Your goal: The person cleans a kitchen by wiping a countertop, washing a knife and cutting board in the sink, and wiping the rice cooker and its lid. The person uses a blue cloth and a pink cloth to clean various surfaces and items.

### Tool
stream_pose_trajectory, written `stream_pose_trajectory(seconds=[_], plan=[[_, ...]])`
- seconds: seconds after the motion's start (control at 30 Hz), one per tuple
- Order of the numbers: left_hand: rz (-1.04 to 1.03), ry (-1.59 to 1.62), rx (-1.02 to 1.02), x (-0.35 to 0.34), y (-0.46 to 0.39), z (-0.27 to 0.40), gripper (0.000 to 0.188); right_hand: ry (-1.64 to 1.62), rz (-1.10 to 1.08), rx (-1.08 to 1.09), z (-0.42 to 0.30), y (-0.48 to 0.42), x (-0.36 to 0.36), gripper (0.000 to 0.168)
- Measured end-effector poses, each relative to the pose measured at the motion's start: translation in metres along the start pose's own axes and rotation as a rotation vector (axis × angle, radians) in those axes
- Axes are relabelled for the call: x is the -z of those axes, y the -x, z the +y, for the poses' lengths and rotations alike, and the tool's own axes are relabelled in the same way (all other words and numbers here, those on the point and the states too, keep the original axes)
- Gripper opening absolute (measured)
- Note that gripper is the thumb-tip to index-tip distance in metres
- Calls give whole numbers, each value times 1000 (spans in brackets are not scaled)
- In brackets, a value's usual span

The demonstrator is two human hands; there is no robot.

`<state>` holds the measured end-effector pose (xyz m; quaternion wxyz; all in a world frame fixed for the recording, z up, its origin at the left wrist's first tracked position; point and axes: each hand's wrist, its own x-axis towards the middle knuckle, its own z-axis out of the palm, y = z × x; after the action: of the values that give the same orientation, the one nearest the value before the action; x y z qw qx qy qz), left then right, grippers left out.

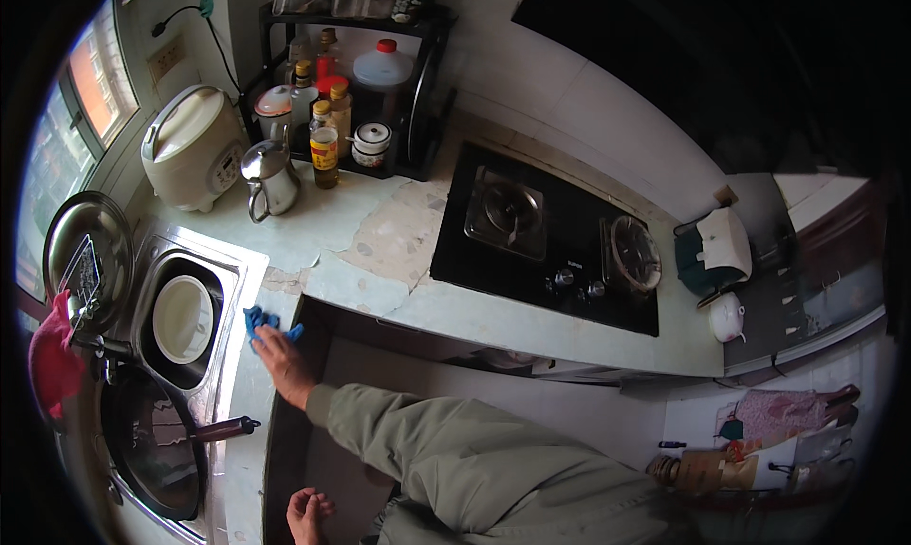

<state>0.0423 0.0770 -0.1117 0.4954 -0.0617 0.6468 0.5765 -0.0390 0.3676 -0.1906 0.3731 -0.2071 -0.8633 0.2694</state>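
My right hand (283, 363), at the end of an olive-green sleeve, presses a crumpled blue cloth (265, 322) onto the strip of pale countertop beside the sink. My left hand (309, 514) is low in the picture, off the counter's front edge, with its fingers curled and no object visible in it. Left of the cloth, the steel sink (248, 264) has two basins. A white bowl (183, 319) lies in the upper basin, and a dark frying pan (153, 438) lies in the lower one, its handle reaching over the counter.
A rice cooker (188, 146), a steel kettle (274, 178) and a black rack (420, 157) with bottles stand at the back. A black gas hob (455, 253) is set in the counter to the right. A large metal lid (107, 260) and a pink cloth (55, 363) are left of the sink.
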Motion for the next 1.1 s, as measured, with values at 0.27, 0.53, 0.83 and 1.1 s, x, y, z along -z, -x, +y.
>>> stream_pose_trajectory(seconds=[0.27, 0.53, 0.83, 1.1], plan=[[-50, -34, -83, 12, -4, -3, 18, -431, -58, -78, -20, 11, -18, 24], [101, 120, -21, 60, 35, -58, 18, -137, 28, -356, 44, -3, 209, 30], [254, 227, 63, 77, 53, -105, 18, 455, 195, -332, 136, 108, 244, 37], [225, 252, -16, 66, 41, -85, 20, 90, -109, -24, 71, -50, 53, 32]])
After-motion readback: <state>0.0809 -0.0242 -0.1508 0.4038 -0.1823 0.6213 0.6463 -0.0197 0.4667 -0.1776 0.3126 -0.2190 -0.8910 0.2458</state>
